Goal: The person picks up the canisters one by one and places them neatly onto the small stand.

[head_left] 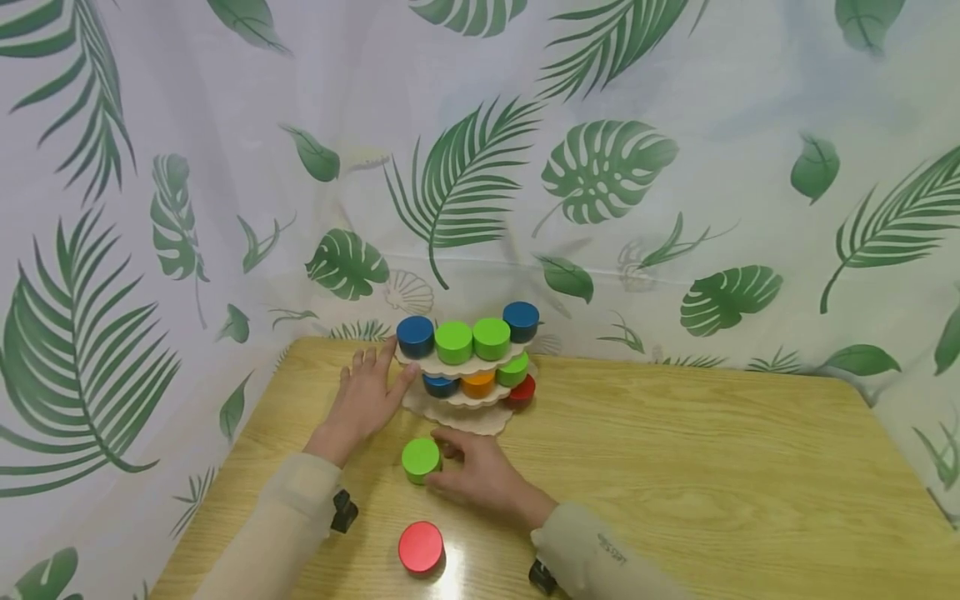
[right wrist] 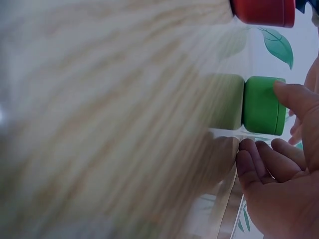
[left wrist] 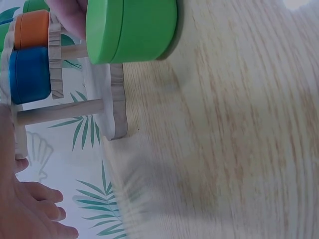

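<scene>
A tiered wooden stand (head_left: 457, 417) with scalloped boards holds several coloured cylinders, among them a blue cylinder (head_left: 416, 337) and an orange cylinder (head_left: 477, 384). My left hand (head_left: 365, 400) rests at the stand's left side, fingers spread and fairly straight, thumb by the upper board. In front of the stand, a green cylinder (head_left: 421, 460) stands upright on the table. My right hand (head_left: 483, 475) holds it from the right. The thumb (right wrist: 294, 94) touches its upper edge in the right wrist view; the other fingers are curled beside it, and their contact is partly hidden.
Nearer the front edge of the wooden table (head_left: 675, 475) stands a red cylinder (head_left: 421, 548). Another red cylinder (head_left: 521, 390) is at the stand's lower right. A leaf-patterned cloth (head_left: 480, 208) hangs behind the table and along its left side.
</scene>
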Motion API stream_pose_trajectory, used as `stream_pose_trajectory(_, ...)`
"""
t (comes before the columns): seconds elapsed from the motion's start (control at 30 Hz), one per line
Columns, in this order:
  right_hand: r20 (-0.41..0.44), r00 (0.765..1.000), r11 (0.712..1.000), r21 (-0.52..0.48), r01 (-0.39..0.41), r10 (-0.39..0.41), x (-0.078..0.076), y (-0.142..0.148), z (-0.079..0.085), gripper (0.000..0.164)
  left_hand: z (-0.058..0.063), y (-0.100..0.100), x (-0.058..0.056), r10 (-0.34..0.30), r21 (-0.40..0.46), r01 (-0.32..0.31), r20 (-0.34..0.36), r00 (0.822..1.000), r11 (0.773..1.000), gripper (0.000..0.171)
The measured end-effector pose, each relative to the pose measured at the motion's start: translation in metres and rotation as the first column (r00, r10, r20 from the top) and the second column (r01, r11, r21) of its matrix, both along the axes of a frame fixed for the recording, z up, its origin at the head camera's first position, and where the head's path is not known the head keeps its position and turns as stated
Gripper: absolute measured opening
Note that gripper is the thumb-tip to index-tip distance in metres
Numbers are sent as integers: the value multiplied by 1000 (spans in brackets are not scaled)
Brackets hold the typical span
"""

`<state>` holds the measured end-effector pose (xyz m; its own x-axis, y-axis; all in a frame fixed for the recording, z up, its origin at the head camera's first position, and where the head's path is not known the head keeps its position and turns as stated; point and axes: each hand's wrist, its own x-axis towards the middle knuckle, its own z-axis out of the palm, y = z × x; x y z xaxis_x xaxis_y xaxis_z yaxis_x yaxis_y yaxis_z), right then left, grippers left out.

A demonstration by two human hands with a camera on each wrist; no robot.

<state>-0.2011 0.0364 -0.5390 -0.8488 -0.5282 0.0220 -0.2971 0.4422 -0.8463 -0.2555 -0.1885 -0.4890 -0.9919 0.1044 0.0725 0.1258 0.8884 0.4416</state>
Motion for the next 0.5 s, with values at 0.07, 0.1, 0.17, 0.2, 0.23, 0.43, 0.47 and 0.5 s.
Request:
stream_pose_trajectory(0.07,-4,1000,1000,12,2,-2,0,-2,0,66,1,0,0,-1,-3,1,-3,1000,1000,81)
stream_pose_trajectory(0.1,-6,1000,1000,23,4,-4,1,-3,0,65,1,0,0,-1,-6,1,-4,1000,1000,81)
stream_pose_trajectory(0.17,-5,1000,999,41,11,-11,1,-5,-1,63,2,0,1,-2,-10,2,-6,1000,1000,80)
stream_pose_trajectory(0.2,-4,1000,999,51,16,-16,1,-6,0,63,2,0,1,-1,-10,1,-7,1000,1000,80)
stream_pose_trajectory(0.23,-4,1000,998,58,21,-21,1,-7,0,63,2,0,1,-1,-11,1,-8,1000,1000,80)
stream_pose_trajectory(0.43,-24,999,998,49,33,-32,2,-8,0,56,2,0,0,2,-15,-2,-4,1000,1000,80)
stream_pose_trajectory(0.47,-24,999,998,43,34,-33,3,-8,0,54,2,0,0,3,-18,-3,-4,1000,1000,80)
stream_pose_trajectory(0.5,-24,999,999,33,36,-35,3,-7,0,53,2,0,-1,4,-19,-4,-4,1000,1000,80)
